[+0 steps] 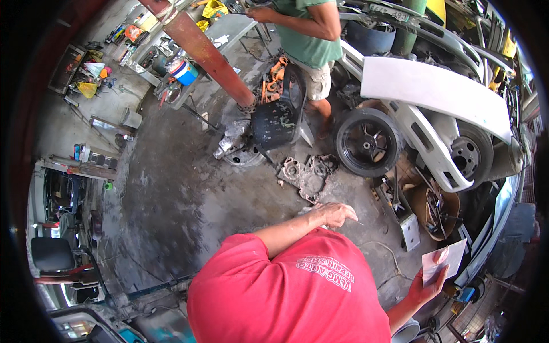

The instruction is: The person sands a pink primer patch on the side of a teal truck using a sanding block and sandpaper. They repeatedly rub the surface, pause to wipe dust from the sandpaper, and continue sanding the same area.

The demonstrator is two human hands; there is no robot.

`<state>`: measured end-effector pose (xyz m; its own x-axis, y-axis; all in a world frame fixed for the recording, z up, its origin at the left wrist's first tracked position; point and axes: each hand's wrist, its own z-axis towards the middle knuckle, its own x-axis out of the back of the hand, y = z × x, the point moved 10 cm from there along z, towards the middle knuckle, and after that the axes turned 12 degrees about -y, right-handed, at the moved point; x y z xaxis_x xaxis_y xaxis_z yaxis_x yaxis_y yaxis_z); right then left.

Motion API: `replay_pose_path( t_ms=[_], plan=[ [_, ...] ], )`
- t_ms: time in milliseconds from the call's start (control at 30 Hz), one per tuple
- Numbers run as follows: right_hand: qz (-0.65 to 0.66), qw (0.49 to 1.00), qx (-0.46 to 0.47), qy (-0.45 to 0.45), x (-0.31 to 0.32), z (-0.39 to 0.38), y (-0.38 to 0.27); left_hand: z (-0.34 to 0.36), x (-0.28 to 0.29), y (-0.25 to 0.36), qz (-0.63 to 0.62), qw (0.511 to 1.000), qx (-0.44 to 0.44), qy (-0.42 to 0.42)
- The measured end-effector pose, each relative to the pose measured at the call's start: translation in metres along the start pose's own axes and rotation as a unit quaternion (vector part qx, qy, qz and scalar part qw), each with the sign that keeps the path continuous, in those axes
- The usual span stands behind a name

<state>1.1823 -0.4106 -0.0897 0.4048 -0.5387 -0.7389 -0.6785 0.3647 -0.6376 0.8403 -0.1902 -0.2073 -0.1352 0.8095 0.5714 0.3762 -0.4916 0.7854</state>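
Note:
In my right hand is a pale, thin rectangular sheet, held with the thumb across its face. My left hand reaches across in front of my red shirt, its fingers drawn together. A small thin thing shows by its fingertips, too small to name. Just beyond the left hand, a dirty metal engine casting with round openings lies on the concrete floor. Something whitish is partly hidden under the left forearm.
A person in a green shirt stands beyond a black chair. A red post leans at the chair. To the right are a black-tyred wheel, a white car panel and a cardboard box of parts.

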Motion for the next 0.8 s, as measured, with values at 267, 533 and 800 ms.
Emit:
replay_pose_path(
  t_ms=[267, 533, 800],
  plan=[
    [-0.025, 0.996, -0.078, -0.033, -0.151, 0.041, 0.147, -0.041, 0.110, -0.116, 0.061, 0.997, 0.006, 0.039],
    [-0.096, 0.985, -0.110, -0.092, -0.261, 0.074, 0.210, -0.089, 0.171, -0.222, -0.035, 0.986, 0.116, 0.118],
    [-0.073, 0.987, -0.104, -0.095, -0.283, 0.064, 0.215, -0.106, 0.127, -0.227, -0.062, 0.986, 0.150, 0.047]
  ],
)
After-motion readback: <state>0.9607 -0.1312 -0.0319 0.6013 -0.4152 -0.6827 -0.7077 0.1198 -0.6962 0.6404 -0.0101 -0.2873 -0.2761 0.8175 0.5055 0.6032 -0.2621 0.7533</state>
